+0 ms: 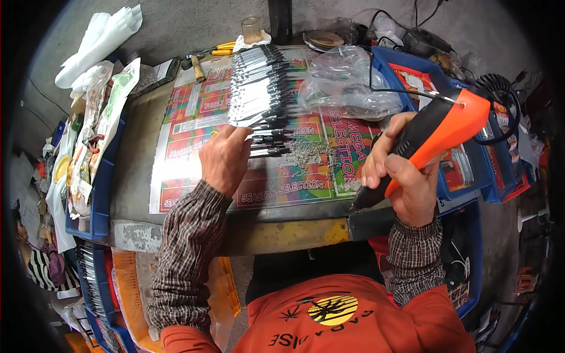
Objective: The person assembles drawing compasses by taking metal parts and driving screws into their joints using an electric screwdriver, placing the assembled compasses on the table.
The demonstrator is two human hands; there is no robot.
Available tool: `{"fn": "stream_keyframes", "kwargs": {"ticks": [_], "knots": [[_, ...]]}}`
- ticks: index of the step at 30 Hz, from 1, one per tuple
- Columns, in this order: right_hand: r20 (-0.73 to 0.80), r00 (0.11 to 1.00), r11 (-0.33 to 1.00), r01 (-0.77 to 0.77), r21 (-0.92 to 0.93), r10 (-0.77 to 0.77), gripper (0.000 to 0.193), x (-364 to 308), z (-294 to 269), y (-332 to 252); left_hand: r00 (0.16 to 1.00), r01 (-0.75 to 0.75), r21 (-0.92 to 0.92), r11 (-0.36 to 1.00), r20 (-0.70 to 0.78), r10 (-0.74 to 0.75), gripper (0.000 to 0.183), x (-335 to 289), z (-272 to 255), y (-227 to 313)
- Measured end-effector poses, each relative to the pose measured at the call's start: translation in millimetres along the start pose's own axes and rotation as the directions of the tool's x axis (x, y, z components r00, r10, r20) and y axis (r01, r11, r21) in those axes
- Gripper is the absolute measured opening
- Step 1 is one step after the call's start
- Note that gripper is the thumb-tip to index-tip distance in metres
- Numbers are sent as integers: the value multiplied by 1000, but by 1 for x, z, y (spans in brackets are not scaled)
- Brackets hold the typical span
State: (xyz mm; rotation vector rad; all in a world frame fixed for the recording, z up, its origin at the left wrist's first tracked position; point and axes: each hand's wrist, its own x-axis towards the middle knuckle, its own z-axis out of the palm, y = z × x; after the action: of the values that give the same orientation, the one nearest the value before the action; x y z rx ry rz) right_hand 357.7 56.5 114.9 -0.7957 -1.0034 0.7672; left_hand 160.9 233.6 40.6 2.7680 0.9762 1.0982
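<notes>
My right hand is wrapped around an orange-and-black electric screwdriver, its dark tip slanting down over the table's front edge. A wire hook loops at its upper end. At the near end of a long row of slim silver-and-black pieces, my left hand has its fingers closed on the end of one; the fingertips are partly hidden. Just right of that row, many tiny silver screws lie scattered over a colourful printed sheet.
A crumpled clear plastic bag lies at the back right, beside blue bins. On the left stands another blue bin with packages. A hammer, yellow-handled tools and a glass jar sit along the back edge.
</notes>
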Motion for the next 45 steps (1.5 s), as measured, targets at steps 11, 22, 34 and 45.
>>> {"fn": "stream_keyframes", "kwargs": {"ticks": [11,22,34,45], "knots": [[-48,999,998,-17,-64,14,28,-1,-2,13,998,-4,65,998,70,-1,22,35,39,-8],[-57,998,979,-36,-198,25,35,1,-2,14,997,0,115,993,74,-8,9,40,49,-24],[-83,994,986,54,-156,-68,31,-5,-7,21,993,-95,-14,995,68,96,8,40,42,-37],[-113,991,992,52,-118,-65,30,-7,-11,36,957,290,-536,793,145,-251,28,23,4,11]]}}
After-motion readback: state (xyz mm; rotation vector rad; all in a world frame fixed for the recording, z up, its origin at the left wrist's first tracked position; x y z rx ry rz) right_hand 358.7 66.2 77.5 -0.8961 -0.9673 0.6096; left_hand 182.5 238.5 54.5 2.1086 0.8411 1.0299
